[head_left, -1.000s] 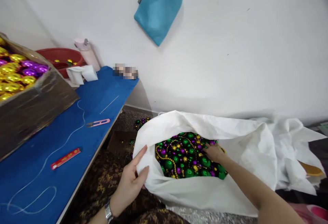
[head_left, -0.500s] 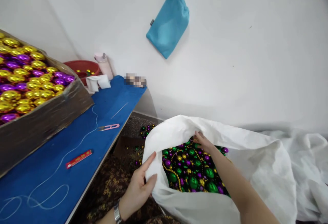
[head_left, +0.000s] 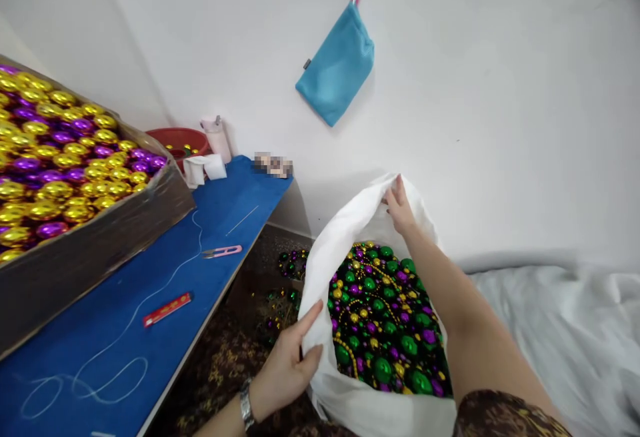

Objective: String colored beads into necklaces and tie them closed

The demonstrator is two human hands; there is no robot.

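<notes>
A white sack (head_left: 325, 260) stands with its mouth wide, full of beads (head_left: 383, 310) in shiny green, purple and gold, some of them strung. My left hand (head_left: 287, 364), wearing a metal watch, grips the near left side of the rim between thumb and fingers. At the far side of the mouth, my right hand (head_left: 399, 207) pinches the raised rim. My right forearm crosses over the right part of the opening and hides some of the sack's edge.
On the blue table (head_left: 120, 290) lie pink thread snips (head_left: 224, 251), a needle (head_left: 242, 220), loose thread and a red case (head_left: 167, 310). A box (head_left: 100, 244) of gold and purple beads stands left. A blue pouch (head_left: 340, 67) hangs on the wall. More beads (head_left: 293, 264) lie below the table.
My right hand has gone from over the beads up to the far rim and lifted it, so the sack's mouth is wider and more beads show. My left hand keeps its hold.
</notes>
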